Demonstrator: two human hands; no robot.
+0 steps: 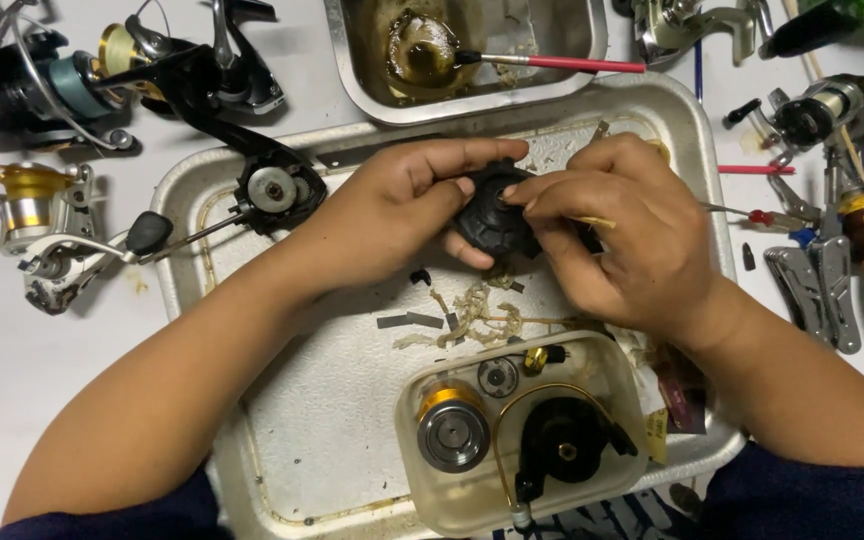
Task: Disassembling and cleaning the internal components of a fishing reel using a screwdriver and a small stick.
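Fingers of the left hand [392, 215] wrap the black reel part [492, 215] from its left side, thumb underneath, index over the top edge. Part sits over the middle of the metal tray [282, 430], held just clear of it. From my remote view it reads as a round, knobby body, so no clear long axis; its open face points up toward the camera.

Right hand [622, 235] comes in from the right, fingertips [517, 190] pinched on something small at the centre of the part, and a thin pale stick [592, 221] runs out between those fingers, lying roughly left-right. Can't tell if the stick tip is inside the part.

Both hands touch the part; left carries it, right works on it.

Left of the tray: a reel body [272, 190] on the tray rim. Below the hands: fibrous scraps [472, 320], then a clear tub [522, 440] holding a spool and rotor.
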